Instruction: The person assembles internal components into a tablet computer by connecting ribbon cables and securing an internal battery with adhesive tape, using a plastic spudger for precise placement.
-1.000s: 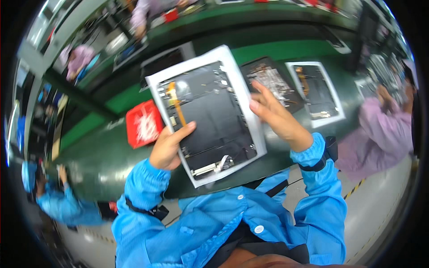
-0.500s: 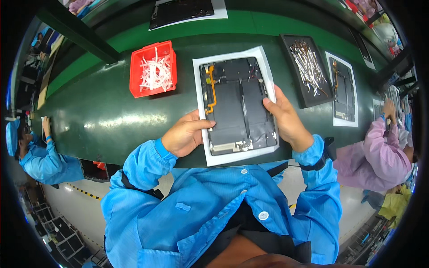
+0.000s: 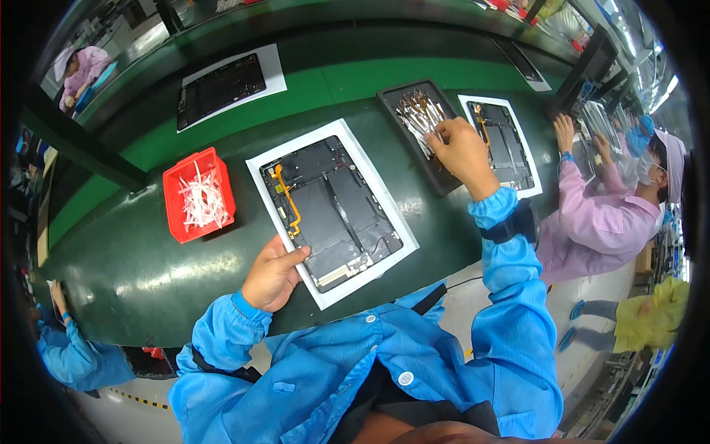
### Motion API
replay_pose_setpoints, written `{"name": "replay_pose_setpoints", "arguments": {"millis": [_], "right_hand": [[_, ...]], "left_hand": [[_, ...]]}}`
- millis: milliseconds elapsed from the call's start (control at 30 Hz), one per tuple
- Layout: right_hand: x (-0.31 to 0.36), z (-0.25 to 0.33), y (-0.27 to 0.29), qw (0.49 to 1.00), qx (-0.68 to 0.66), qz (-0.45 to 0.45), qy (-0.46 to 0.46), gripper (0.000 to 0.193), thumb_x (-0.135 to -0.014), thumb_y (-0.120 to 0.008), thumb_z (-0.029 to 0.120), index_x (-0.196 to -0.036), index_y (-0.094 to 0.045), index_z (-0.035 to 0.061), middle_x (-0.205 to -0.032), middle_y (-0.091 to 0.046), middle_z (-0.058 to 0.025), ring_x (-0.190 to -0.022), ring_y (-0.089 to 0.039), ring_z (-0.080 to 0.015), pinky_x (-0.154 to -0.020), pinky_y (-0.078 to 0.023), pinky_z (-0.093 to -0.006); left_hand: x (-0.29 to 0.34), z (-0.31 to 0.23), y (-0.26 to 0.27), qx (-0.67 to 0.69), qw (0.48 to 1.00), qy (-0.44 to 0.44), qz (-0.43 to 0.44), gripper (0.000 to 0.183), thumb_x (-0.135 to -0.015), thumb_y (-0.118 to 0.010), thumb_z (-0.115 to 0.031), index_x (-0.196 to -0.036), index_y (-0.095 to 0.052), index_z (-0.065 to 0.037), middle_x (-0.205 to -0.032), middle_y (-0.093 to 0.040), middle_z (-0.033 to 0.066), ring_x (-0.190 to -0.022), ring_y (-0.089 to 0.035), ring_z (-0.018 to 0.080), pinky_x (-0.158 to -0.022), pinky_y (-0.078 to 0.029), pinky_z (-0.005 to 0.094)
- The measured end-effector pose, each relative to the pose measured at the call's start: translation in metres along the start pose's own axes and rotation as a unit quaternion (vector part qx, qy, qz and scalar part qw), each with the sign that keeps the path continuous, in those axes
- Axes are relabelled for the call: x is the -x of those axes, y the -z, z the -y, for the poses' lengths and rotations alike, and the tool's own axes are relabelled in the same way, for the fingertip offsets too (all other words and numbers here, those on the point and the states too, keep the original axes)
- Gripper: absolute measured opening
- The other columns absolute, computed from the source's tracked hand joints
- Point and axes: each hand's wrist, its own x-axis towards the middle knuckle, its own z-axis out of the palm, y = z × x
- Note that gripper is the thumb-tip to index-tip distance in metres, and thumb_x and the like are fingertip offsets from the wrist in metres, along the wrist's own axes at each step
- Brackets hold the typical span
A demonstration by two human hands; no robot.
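A dark tablet housing (image 3: 318,214) with an orange flex cable on its left side lies on a white sheet (image 3: 405,238) at the table's front. My left hand (image 3: 272,275) grips its lower left edge, thumb on top and the other fingers partly hidden under the sheet. To the right, my right hand (image 3: 464,157) reaches over a black tray (image 3: 405,148) heaped with thin silvery strips (image 3: 418,112), some with brown ends. Thumb and forefinger are pinched together at one of the strips; the other fingers curl in, and the palm hides part of the tray.
A red bin (image 3: 176,214) of white paper-like strips stands left of the housing. Another open housing (image 3: 504,144) lies right of the tray. A dark panel on a white sheet (image 3: 275,70) rests at the back. Co-workers sit on both sides, one in a pink sleeve (image 3: 584,222).
My right hand has let go of the housing's right edge and moved to the tray of strips. My left hand still grips the housing. The view has swung rightward.
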Motion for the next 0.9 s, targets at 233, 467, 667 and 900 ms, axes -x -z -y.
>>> {"name": "replay_pose_setpoints", "arguments": {"millis": [233, 467, 667, 900], "right_hand": [[-0.005, -0.009, -0.010, 1.000, 0.013, 0.022, 0.008, 0.016, -0.093, -0.078, 0.019, -0.094, -0.078, 0.0031, -0.096, -0.073, -0.0160, -0.094, -0.072, -0.0390, -0.081, -0.057, -0.0500], [-0.009, -0.026, -0.004, 0.987, -0.135, 0.022, -0.086, 0.021, -0.094, -0.079, 0.020, -0.099, -0.080, -0.0004, -0.089, -0.077, -0.0142, -0.080, -0.075, -0.0312, -0.075, -0.058, -0.0422], [-0.015, -0.042, -0.012, 0.954, -0.240, 0.030, -0.180, 0.022, -0.097, -0.080, 0.020, -0.105, -0.081, -0.0002, -0.083, -0.077, -0.0080, -0.078, -0.072, -0.0153, -0.074, -0.056, -0.0328], [0.025, 0.071, 0.023, 0.953, -0.288, 0.005, 0.098, 0.010, -0.100, -0.076, 0.007, -0.104, -0.077, -0.0028, -0.097, -0.075, -0.0099, -0.089, -0.072, -0.0194, -0.078, -0.055, -0.0329]], "left_hand": [[0.020, -0.033, -0.018, -0.237, 0.970, 0.040, -0.029, 0.071, -0.101, -0.077, -0.009, -0.161, -0.040, 0.002, -0.121, -0.076, 0.0158, -0.104, -0.078, 0.0228, -0.084, -0.066, 0.0348], [0.042, -0.059, 0.007, -0.479, 0.876, -0.047, -0.019, 0.077, -0.091, -0.091, -0.010, -0.156, -0.052, 0.003, -0.100, -0.074, 0.0060, -0.081, -0.066, 0.0059, -0.070, -0.053, 0.0215], [0.035, -0.047, 0.001, -0.397, 0.915, -0.059, 0.035, 0.047, -0.101, -0.080, -0.008, -0.144, -0.063, 0.002, -0.108, -0.073, 0.0060, -0.087, -0.066, 0.0066, -0.078, -0.055, 0.0235], [0.023, -0.034, -0.011, -0.235, 0.968, -0.078, 0.026, 0.043, -0.113, -0.064, -0.025, -0.145, -0.061, 0.003, -0.116, -0.073, 0.0149, -0.096, -0.075, 0.0231, -0.075, -0.062, 0.0346]]}}
